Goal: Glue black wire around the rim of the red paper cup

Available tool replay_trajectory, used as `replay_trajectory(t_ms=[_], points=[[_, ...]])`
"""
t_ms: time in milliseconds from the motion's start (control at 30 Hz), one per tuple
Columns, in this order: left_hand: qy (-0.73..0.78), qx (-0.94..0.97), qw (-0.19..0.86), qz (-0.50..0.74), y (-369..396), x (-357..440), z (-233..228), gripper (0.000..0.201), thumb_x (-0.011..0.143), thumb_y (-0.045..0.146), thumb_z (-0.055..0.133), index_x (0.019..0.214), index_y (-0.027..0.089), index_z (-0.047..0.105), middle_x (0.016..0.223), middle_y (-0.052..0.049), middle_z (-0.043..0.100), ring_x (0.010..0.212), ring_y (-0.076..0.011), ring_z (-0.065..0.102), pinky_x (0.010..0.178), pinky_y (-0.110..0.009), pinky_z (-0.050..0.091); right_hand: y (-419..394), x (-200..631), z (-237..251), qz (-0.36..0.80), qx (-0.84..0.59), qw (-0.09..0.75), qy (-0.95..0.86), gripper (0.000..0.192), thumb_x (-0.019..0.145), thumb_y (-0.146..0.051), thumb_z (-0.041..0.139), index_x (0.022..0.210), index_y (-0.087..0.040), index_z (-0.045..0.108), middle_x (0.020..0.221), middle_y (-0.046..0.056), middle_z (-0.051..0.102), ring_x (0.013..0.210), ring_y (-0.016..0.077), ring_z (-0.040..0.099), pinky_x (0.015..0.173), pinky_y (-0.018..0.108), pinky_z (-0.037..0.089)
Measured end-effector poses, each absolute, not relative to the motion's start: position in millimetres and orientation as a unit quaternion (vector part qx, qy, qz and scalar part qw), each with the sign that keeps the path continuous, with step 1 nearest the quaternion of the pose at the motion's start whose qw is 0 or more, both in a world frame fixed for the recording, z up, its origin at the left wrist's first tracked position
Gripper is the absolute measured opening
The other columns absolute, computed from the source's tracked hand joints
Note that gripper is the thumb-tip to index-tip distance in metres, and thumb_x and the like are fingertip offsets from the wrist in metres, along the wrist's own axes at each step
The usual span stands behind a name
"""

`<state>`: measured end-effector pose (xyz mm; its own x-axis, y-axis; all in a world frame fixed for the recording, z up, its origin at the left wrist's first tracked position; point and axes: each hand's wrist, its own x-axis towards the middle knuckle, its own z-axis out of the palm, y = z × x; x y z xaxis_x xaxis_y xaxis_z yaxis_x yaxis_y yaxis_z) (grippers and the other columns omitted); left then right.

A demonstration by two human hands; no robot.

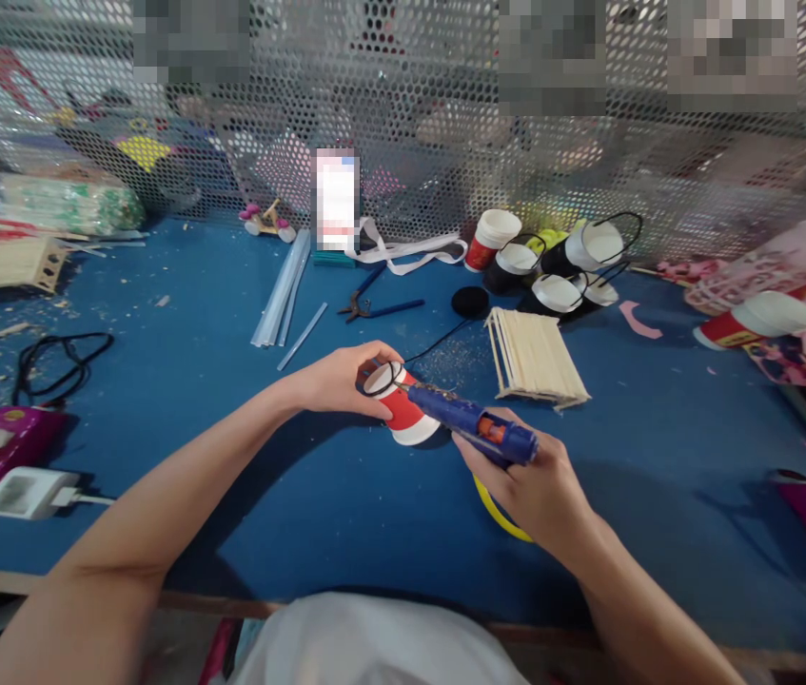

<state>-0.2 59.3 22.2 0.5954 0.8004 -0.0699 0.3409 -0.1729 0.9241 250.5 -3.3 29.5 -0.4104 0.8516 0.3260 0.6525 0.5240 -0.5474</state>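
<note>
My left hand is closed around a red and white paper cup, which is tilted on the blue table. A thin black cord runs from the cup's upper end toward a round black disc. In my right hand is a blue glue gun, its nozzle at the cup's upper rim beside the cord. Whether the nozzle touches the rim I cannot tell. Part of a yellow ring shows beneath my right hand.
Several black-wrapped cups with cord handles stand at the back right, near a bundle of wooden sticks. Pliers and clear glue sticks lie mid-table. A purple power strip is at left. A perforated metal screen bounds the back.
</note>
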Motion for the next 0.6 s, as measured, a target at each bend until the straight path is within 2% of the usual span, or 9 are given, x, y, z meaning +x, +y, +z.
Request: replay_trajectory(t_ms=[400, 600], points=[[0.384, 0.754, 0.492, 0.207, 59.6, -2.7, 25.8, 0.060, 0.062, 0.030, 0.072, 0.115, 0.022, 0.045, 0.106, -0.006, 0.058, 0.091, -0.0179, 0.059, 0.075, -0.031, 0.047, -2.6, 252.8, 30.8, 0.192, -0.457, 0.299, -0.815, 0.011, 0.080, -0.024, 0.056, 0.087, -0.017, 0.058, 0.072, 0.002, 0.061, 0.057, 0.0122, 0.059, 0.055, 0.022, 0.047], [0.365, 0.763, 0.488, 0.217, 58.5, -2.4, 27.6, 0.059, 0.063, 0.027, 0.072, 0.115, 0.022, 0.045, 0.111, -0.006, 0.057, 0.096, -0.0182, 0.058, 0.081, -0.033, 0.047, -2.1, 250.4, 39.7, 0.208, -0.457, 0.300, -0.811, 0.014, 0.082, -0.024, 0.051, 0.092, -0.017, 0.057, 0.076, 0.004, 0.064, 0.061, 0.0141, 0.061, 0.059, 0.023, 0.048]])
